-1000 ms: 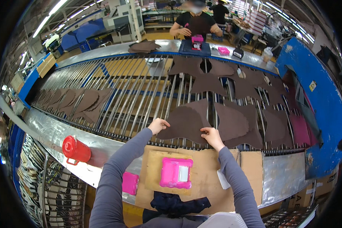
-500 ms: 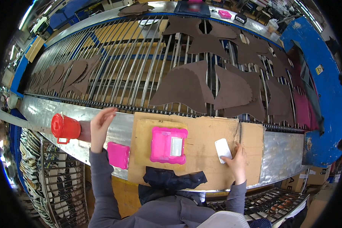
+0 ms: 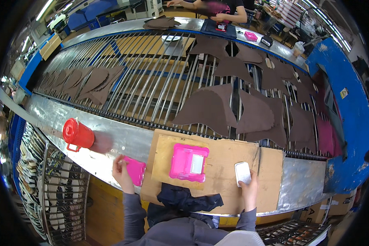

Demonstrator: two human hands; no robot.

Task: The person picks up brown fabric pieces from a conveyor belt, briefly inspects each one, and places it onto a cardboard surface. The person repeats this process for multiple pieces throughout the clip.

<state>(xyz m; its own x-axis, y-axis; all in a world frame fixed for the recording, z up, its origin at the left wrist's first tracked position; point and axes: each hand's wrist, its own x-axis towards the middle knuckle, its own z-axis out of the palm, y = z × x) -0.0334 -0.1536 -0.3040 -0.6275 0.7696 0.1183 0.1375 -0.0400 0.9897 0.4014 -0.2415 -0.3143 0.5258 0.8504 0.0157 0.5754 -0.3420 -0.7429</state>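
My right hand point(image 3: 249, 190) is closed on a thin white rounded slab point(image 3: 242, 173) at the right part of the cardboard sheet point(image 3: 221, 192), its thumb over the slab's near end. My left hand point(image 3: 122, 174) has its fingers curled in at the left edge of a flat pink square piece point(image 3: 136, 170). Whether those fingers grip anything is too small to make out. Between the hands, a pink scallop-edged tray point(image 3: 182, 163) with a pale rectangle on it rests on a yellowish board point(image 3: 162, 164).
A red lidded bucket point(image 3: 78, 133) stands at the left of the metal bench. Beyond runs a rod conveyor point(image 3: 147, 78) bearing brown cut pieces point(image 3: 209, 106), with a blue machine point(image 3: 336, 115) on the right. Across it, a co-worker's hands point(image 3: 221, 17) handle a dark pink piece.
My left hand has come down from above the bench to the pink square piece. My right hand has closed around the white slab. The view has shifted; a co-worker has appeared across the conveyor.
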